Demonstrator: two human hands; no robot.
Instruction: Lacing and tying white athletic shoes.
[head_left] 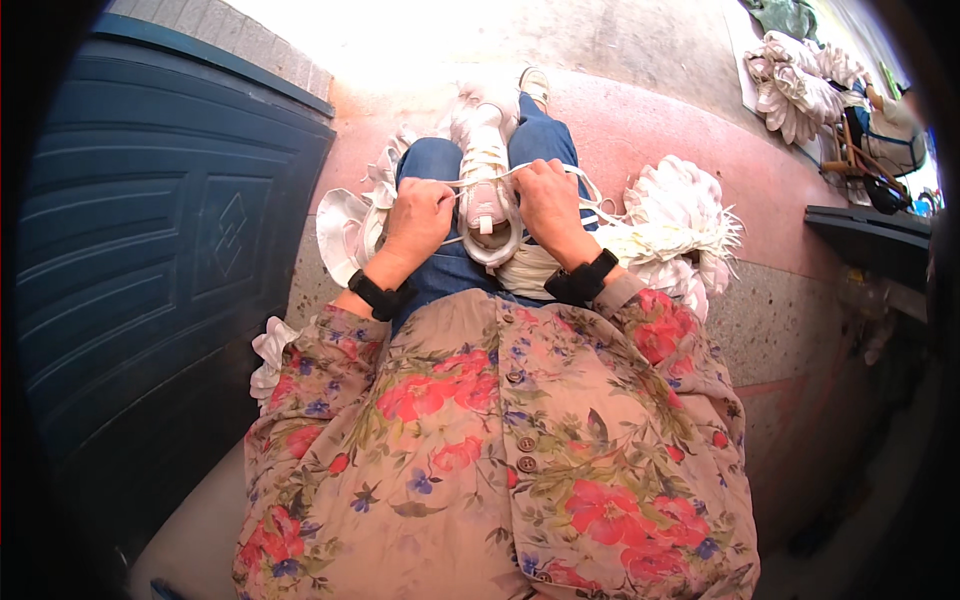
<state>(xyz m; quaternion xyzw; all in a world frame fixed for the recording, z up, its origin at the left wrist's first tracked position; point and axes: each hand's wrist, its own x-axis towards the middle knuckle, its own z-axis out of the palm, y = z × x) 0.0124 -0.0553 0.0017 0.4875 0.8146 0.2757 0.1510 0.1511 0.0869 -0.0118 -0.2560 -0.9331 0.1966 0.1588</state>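
A white sneaker (486, 190) rests on my lap between my knees, its toe pointing away from me. My left hand (420, 216) pinches a white shoelace (462, 183) at the sneaker's left side. My right hand (549, 200) grips the lace's other end at the right side and pulls it across the shoe. Both wrists wear black bands. My floral shirt fills the lower part of the view.
A heap of white sneakers (672, 222) lies at my right on the pink floor, a few more (352, 222) at my left. A dark blue panelled door (160, 230) stands at the left. Another pile of white shoes (800, 85) sits far right.
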